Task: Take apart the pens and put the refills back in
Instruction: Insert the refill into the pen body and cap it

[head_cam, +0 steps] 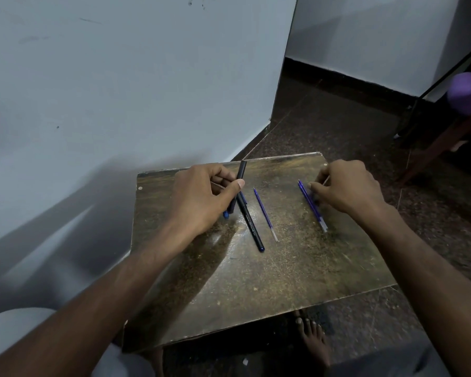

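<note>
On the worn brown table [269, 281] my left hand [201, 197] grips a black pen barrel [241, 171], tilted up with its top toward the wall. A second black pen [252, 227] with white lettering lies flat just right of that hand. A loose blue refill [265, 213] lies in the middle. At the right, my right hand [348, 186] has its fingertips on the upper end of two blue refills [313, 206] lying side by side; it also seems to pinch a thin light piece between thumb and finger. A small blue part [225, 214] peeks out under my left hand.
A white wall stands close behind and left of the table. Dark speckled floor [337, 126] spreads to the right, with a wooden chair leg [433, 156] and a purple object [466, 91] at far right. My bare foot [313, 338] shows below the table's front edge.
</note>
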`<state>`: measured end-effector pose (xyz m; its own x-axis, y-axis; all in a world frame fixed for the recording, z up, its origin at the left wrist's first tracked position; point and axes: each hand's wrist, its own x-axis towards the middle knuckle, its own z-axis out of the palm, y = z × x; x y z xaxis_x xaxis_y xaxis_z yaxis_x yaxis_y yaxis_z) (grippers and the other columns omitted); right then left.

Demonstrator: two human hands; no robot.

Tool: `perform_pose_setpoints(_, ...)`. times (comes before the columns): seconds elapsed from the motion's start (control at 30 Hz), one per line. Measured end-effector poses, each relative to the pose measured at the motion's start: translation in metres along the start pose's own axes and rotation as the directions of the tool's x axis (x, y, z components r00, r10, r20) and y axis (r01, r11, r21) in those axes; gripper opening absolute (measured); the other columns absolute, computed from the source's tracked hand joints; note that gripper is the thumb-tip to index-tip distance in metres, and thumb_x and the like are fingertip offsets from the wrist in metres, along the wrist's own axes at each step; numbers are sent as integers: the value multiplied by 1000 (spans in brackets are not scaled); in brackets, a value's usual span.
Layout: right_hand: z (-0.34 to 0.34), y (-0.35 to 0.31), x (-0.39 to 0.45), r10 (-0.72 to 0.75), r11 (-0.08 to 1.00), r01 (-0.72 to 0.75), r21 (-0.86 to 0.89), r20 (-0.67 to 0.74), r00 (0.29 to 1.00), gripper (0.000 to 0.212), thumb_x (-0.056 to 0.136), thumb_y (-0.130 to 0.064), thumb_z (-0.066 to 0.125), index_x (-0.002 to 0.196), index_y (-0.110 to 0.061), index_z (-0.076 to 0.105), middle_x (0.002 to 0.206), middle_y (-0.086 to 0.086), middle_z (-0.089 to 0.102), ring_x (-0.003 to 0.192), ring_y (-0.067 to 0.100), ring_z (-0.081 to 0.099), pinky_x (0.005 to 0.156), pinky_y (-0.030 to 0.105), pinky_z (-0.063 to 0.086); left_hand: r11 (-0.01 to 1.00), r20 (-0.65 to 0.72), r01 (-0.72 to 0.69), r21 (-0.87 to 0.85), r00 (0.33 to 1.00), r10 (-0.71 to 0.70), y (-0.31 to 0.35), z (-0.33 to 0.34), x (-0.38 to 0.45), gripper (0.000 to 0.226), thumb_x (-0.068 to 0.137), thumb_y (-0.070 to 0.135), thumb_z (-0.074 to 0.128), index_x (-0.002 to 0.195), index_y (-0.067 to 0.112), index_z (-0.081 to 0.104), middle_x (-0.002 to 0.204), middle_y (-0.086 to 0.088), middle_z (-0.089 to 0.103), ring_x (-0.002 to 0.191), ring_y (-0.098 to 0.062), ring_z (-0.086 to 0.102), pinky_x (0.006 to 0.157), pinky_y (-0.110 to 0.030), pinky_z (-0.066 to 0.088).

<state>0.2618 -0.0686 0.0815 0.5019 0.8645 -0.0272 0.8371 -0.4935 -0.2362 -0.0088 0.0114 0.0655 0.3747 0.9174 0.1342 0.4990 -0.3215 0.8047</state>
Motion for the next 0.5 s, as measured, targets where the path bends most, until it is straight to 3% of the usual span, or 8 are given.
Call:
perform_pose_setpoints(0.07,4,-11,-4,-67,997,70,30,-76,995,21,98,-39,78,82,-25,76,76,-5,71,75,16,71,68,36,62,1000,19,20,17,1000,-20,-2,0,1,14,95,40,83,104,30,80,84,17,77,66,4,72,58,-5,53)
perform_pose_setpoints(0.17,16,-36,-12,-145,983,148,113,-33,989,33,94,-45,81,68,-28,67,66,-12,69,66,3,66,58,22,45,998,44,38,40,998,-40,-5,3,1,13,96,37,83,105,29,80,82,17,75,65,5,70,54,-2,48)
perform_pose_setpoints(0.37,36,-63,-21,-160,974,124,188,193,968,34,96,-38,82,71,-14,77,60,1,77,51,7,70,65,36,67,998,51,22,56,998,-25,-6,3,1,9,96,37,83,102,33,79,80,20,73,62,12,68,56,0,47)
perform_pose_setpoints(0.5,38,-69,-19,-178,981,152,125,238,955,30,95,-27,78,75,-4,81,69,13,80,66,27,79,73,47,69,998,43,5,64,999,-7,-8,3,3,10,95,35,84,103,30,82,79,20,74,71,24,64,59,3,45)
